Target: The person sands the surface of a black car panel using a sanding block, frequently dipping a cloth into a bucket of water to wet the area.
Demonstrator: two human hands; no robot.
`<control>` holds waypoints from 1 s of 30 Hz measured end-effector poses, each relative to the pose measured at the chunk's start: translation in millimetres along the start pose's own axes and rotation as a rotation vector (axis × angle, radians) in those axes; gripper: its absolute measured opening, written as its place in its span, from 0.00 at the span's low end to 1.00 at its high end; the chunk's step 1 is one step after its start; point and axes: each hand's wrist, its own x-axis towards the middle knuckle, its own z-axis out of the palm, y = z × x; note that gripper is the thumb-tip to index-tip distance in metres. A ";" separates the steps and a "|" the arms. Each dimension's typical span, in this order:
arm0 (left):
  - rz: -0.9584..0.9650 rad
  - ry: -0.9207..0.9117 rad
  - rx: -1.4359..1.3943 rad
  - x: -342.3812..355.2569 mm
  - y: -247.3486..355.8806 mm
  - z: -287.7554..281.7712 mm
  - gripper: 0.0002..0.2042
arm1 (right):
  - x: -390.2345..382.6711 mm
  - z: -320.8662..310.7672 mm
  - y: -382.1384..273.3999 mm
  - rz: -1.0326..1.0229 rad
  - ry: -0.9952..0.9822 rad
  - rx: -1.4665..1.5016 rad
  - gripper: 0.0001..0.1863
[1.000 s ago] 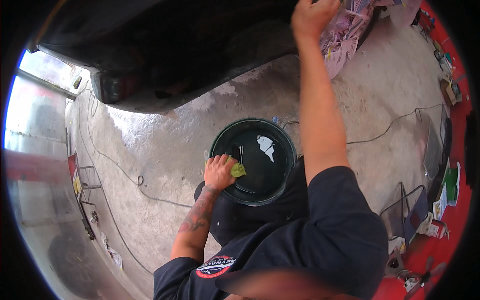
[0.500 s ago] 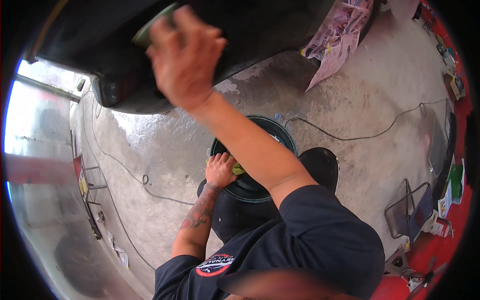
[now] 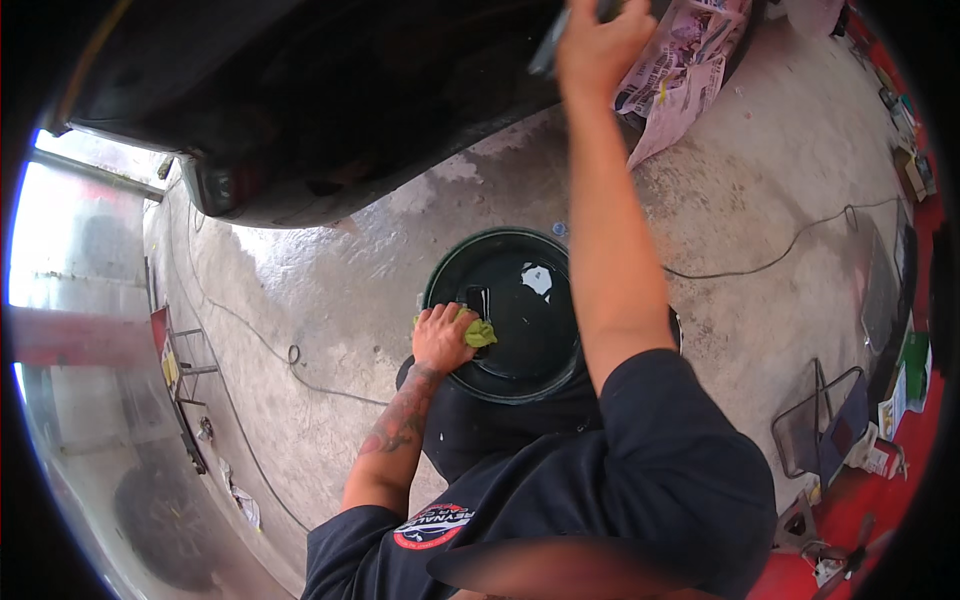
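At the top of the view, my right hand (image 3: 605, 50) is raised against the lower side of a black car body (image 3: 330, 90). Its fingers are closed on a flat pad (image 3: 547, 52), whose grey edge shows at the hand's left; motion blur and the hand hide most of it. My left hand (image 3: 441, 338) rests at the left rim of a dark green round bucket (image 3: 500, 236), gripping a crumpled yellow-green cloth (image 3: 481, 333). Dark water (image 3: 525, 330) in the bucket reflects a bright patch. The bucket stands between my knees.
Pink newsprint (image 3: 690, 75) covers a part at the car's right end. Cables (image 3: 750, 272) run over the concrete floor (image 3: 330, 300) on both sides. A folding chair (image 3: 825, 420) is at the right, a metal frame (image 3: 190, 365) at the left. Assorted items line the red right edge.
My right hand has swept rightward along the car with the pad, from the upper left to near the newsprint. My left hand stays at the bucket with the cloth.
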 end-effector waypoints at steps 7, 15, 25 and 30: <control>0.025 0.016 0.050 4.8 1.5 3.8 0.21 | -162.9 4.9 -78.8 -0.404 -0.186 0.152 0.28; -0.016 -0.009 0.030 0.1 5.2 -2.2 0.19 | -64.7 -4.4 -14.0 -0.324 -0.056 0.000 0.22; 0.000 -0.008 0.039 1.5 2.9 -0.5 0.18 | -115.9 28.8 -18.5 -0.098 0.091 0.182 0.27; 0.045 0.060 0.040 4.1 1.2 7.2 0.18 | -199.1 20.2 -47.0 -0.266 -0.103 0.199 0.34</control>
